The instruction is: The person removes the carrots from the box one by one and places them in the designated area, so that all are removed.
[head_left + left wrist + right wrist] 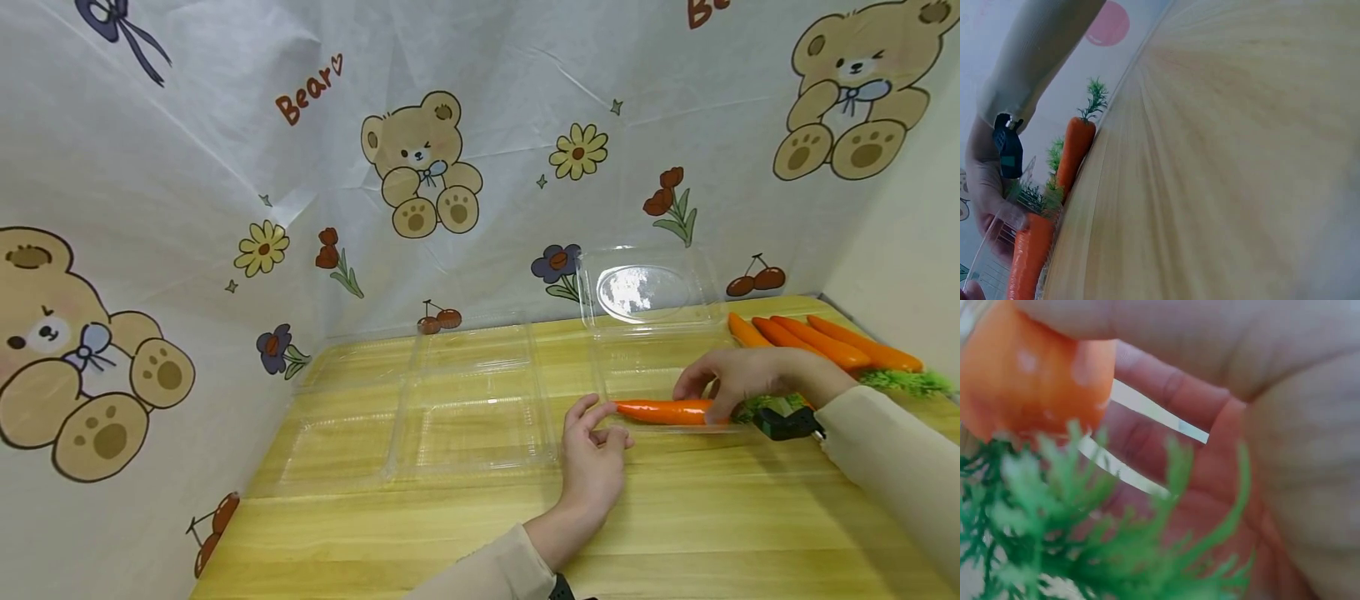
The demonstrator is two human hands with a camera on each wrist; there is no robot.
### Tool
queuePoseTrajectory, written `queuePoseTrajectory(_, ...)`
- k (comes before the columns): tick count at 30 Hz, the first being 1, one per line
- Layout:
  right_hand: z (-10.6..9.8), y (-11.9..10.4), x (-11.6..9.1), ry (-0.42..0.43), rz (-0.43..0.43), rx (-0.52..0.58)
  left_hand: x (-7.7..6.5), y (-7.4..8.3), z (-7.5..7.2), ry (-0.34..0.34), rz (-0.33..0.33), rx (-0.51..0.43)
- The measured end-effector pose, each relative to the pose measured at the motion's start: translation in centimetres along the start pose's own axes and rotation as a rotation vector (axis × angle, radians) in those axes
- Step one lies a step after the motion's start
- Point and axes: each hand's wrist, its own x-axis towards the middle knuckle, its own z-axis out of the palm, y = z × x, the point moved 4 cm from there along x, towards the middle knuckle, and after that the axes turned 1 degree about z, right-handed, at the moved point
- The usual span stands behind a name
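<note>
In the head view, an orange carrot (663, 412) lies along the near side of a clear plastic box (637, 379) with a raised lid (648, 287). My right hand (738, 379) grips the carrot by its thick leafy end. The right wrist view shows the thumb on the carrot's orange top (1041, 375), with green leaves (1116, 531) below it and the curled fingers behind. My left hand (592, 458) is at the box's left near corner, fingers loosely bent, one fingertip right at the carrot's thin tip.
Several more carrots (825, 342) lie in a bunch right of the box, leaves toward the right. Two other clear boxes (480, 425) stand side by side on the wooden table (390, 533) to the left. Behind hangs a bear-print cloth (510, 75).
</note>
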Motion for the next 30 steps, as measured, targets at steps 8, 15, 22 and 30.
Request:
queuePoseTrajectory(8,-0.2,0.0,0.2,0.032,-0.018,-0.005,0.0,0.0,-0.1,0.008,-0.003,0.005)
queuePoseTrajectory(15,-0.7,-0.7,-0.5,0.074,-0.073,-0.056,0.0,0.0,0.0,0.017,0.004,0.015)
queuePoseTrajectory(22,-0.8,-1.1,-2.2,0.256,-0.137,-0.118,-0.1,0.0,0.1,0.011,0.005,0.018)
queuePoseTrajectory(30,-0.7,-1.4,-4.3,0.405,-0.105,-0.137,-0.1,0.1,0.0,0.013,0.013,0.020)
